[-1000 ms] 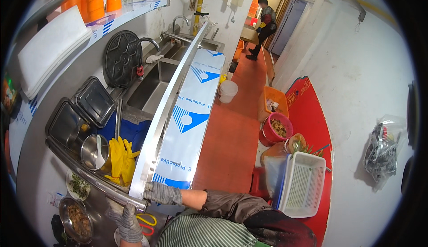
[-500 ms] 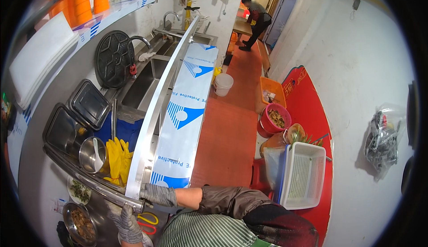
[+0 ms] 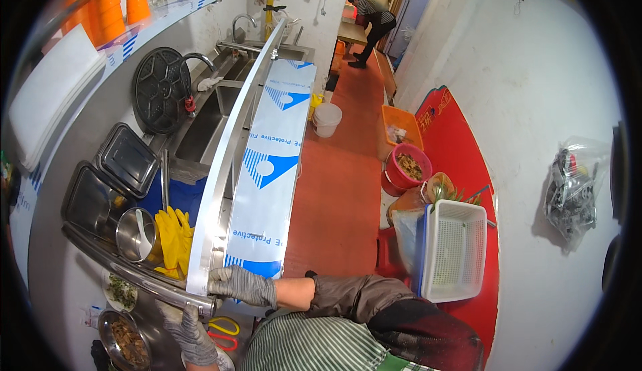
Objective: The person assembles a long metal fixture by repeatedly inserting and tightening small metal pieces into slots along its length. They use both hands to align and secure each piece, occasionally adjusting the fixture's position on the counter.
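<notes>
A long steel shelf panel (image 3: 267, 170) with blue-and-white protective film stretches away from me at an upright tilt. My right hand (image 3: 244, 286), in a grey knit glove, closes its fingers round the panel's near end. Below it, my left hand (image 3: 190, 336), in the same kind of glove, has its fingers bent up against the end of a round steel tube (image 3: 144, 276); part of its grip is hidden. Beside the left hand lie scissors (image 3: 224, 334) with yellow and red handles. A steel bowl of brown food (image 3: 127, 341) and a plate of chopped greens (image 3: 122, 292) stand to its left.
Yellow rubber gloves (image 3: 174, 237), a steel pot (image 3: 130, 234) and black trays (image 3: 128, 159) stand left of the panel, before the sink (image 3: 207, 127). A white basket (image 3: 456, 250) and pink bucket (image 3: 406, 168) line the right. A person (image 3: 374, 26) bends over a table far back.
The whole view has shifted slightly left. My right hand has risen a little, and more of its fingers show at the panel's end. The left hand stays by the tube.
</notes>
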The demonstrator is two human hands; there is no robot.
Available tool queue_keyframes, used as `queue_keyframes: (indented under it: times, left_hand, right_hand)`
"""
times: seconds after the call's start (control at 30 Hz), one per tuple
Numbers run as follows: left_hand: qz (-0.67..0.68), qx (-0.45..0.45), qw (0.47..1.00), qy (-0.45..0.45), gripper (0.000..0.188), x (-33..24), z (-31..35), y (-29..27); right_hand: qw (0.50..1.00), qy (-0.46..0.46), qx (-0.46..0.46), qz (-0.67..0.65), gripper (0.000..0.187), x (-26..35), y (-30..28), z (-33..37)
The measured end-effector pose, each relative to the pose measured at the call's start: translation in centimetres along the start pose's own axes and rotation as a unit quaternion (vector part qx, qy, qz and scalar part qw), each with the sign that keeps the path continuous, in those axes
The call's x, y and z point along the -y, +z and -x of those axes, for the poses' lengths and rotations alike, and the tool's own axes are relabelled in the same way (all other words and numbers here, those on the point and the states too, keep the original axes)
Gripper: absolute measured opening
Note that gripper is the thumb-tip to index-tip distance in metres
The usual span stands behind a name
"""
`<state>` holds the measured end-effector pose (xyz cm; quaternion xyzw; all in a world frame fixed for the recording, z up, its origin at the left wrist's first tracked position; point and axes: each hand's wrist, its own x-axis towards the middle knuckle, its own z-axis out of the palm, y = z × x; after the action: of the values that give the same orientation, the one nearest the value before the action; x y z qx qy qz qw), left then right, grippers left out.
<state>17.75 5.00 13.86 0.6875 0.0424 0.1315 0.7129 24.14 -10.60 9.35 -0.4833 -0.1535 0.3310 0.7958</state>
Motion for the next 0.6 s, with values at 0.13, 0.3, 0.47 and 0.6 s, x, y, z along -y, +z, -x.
queue_keyframes:
  times: [0.13, 0.3, 0.47, 0.6]
  left_hand:
    - [0.013, 0.012, 1.000, 0.001, 0.103, 0.4, -0.8, -0.3]
    - [-0.060, -0.035, 0.996, 0.059, 0.096, 1.2, -1.8, -1.1]
    - [-0.316, -0.024, 0.943, 0.102, 0.085, -0.8, -1.8, -3.2]
    - [-0.482, 0.135, 0.857, 0.125, 0.067, -4.2, -3.1, -3.9]
  right_hand:
    - [0.999, 0.030, -0.012, 0.029, 0.026, 0.0, -0.6, -0.3]
    - [0.999, 0.009, 0.011, 0.041, 0.025, -0.9, -1.3, -1.1]
    - [0.998, 0.041, 0.029, 0.049, 0.027, -1.8, -1.8, -2.0]
    - [0.999, 0.018, 0.046, 0.012, 0.024, -1.8, -1.8, -2.2]
